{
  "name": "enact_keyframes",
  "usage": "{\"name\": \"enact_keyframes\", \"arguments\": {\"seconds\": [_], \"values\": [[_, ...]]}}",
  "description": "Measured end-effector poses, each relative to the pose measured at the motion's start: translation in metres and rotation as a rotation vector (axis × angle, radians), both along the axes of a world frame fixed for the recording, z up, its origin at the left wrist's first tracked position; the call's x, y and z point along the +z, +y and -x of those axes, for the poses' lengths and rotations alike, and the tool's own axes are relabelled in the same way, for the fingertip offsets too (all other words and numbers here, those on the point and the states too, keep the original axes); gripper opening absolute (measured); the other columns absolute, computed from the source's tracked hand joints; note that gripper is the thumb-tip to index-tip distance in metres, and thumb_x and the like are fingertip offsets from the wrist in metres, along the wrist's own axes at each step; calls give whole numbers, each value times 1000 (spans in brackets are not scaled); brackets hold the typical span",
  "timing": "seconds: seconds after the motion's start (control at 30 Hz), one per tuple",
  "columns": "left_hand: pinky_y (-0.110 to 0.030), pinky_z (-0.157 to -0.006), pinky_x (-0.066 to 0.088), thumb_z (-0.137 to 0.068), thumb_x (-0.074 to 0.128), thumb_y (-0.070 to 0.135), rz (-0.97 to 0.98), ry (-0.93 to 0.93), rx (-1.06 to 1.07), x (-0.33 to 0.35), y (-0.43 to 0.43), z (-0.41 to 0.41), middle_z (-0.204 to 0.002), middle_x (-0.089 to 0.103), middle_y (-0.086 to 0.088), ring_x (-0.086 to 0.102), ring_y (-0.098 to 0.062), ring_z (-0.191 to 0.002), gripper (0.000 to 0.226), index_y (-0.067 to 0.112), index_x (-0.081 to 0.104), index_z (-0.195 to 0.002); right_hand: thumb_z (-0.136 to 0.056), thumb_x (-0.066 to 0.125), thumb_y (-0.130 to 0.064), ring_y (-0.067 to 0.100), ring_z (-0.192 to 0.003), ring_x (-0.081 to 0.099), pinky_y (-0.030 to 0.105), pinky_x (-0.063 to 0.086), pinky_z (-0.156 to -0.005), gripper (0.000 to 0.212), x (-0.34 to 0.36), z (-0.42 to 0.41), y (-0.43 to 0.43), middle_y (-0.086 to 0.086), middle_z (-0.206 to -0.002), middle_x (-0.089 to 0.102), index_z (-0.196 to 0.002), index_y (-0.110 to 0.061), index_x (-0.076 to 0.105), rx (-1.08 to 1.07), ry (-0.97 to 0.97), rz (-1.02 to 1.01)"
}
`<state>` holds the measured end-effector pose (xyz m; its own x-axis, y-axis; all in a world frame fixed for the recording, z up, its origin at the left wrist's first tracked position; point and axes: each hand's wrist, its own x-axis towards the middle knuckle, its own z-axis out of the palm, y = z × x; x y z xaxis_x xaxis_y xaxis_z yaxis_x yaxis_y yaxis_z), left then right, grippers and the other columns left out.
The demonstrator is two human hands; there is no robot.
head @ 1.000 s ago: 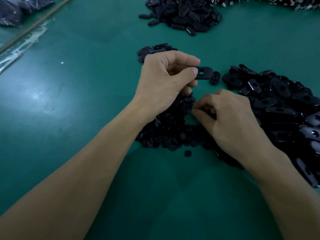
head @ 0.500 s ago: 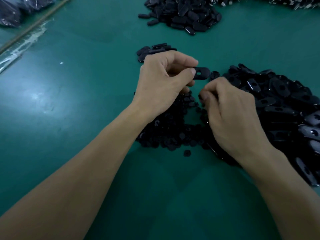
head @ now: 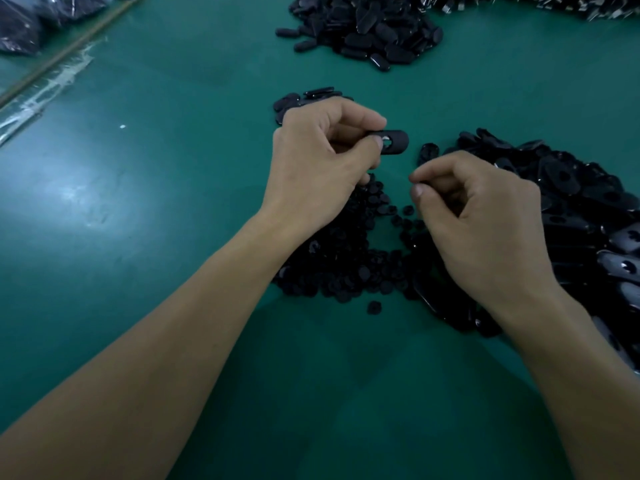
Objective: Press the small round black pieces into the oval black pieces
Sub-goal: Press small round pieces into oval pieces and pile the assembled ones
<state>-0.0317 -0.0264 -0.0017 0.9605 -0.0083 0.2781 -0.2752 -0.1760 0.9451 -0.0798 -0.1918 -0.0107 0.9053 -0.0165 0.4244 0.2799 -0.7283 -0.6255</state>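
My left hand point(head: 322, 161) pinches one oval black piece point(head: 394, 143) by its left end and holds it flat above the table, its centre hole showing. My right hand point(head: 481, 223) hovers just below and to the right of it, fingers curled. Its thumb and forefinger tips are pressed together on a dark sliver that looks like a small round piece point(head: 419, 184), mostly hidden. Under both hands lies a heap of small round black pieces point(head: 346, 268). A big heap of loose oval pieces point(head: 581, 202) spreads to the right.
Another pile of oval black pieces point(head: 374, 29) sits at the far edge of the green table point(head: 156, 202). A small cluster of ovals point(head: 304, 97) lies behind my left hand. One stray round piece point(head: 374, 307) lies nearer me. Plastic bags point(head: 24, 26) are at far left.
My right hand rose from the heap of round pieces up to the oval piece, then drew back down and to the right. My left hand kept the oval piece almost still.
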Motion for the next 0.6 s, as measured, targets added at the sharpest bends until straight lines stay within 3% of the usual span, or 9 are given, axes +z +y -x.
{"name": "enact_keyframes", "arguments": {"seconds": [0.2, 0.33, 0.47, 0.6], "values": [[-32, -70, 62, -88, 72, 6, -116, -38, -16, -2, 0, 1, -75, 74, 7, 73, -12, -71, 17, 23, 72, -89, -99, 60, -12, 4, -85, 61, 7, 44, -82, 23, 1, 0, -1, -7, -94, 68, -117, -16, 74, 0, -86, 23], [-33, -74, 62, -86, 72, 4, -174, -43, -45, -4, -4, 3, -74, 74, 9, 72, -7, -69, 20, 24, 73, -87, -98, 62, -13, -1, -85, 64, 7, 46, -83, 26, 1, -1, -1, -21, -90, 65, -123, -18, 68, 6, -79, -52], [-19, -69, 55, -85, 74, 4, -199, -71, -94, -3, -6, 6, -75, 74, 11, 71, -2, -69, 18, 21, 76, -88, -94, 68, -16, -1, -79, 68, 23, 58, -77, 18, 1, -2, -2, -22, -84, 66, -103, -30, 64, -5, -38, -147], [-17, -68, 54, -85, 74, 2, -214, -110, -115, -1, -8, 9, -77, 75, 10, 71, -1, -69, 17, 17, 78, -91, -92, 70, -16, -2, -79, 67, 14, 53, -75, 18, 3, -1, -1, -21, -87, 67, -98, -33, 68, -1, -76, -130]]}}
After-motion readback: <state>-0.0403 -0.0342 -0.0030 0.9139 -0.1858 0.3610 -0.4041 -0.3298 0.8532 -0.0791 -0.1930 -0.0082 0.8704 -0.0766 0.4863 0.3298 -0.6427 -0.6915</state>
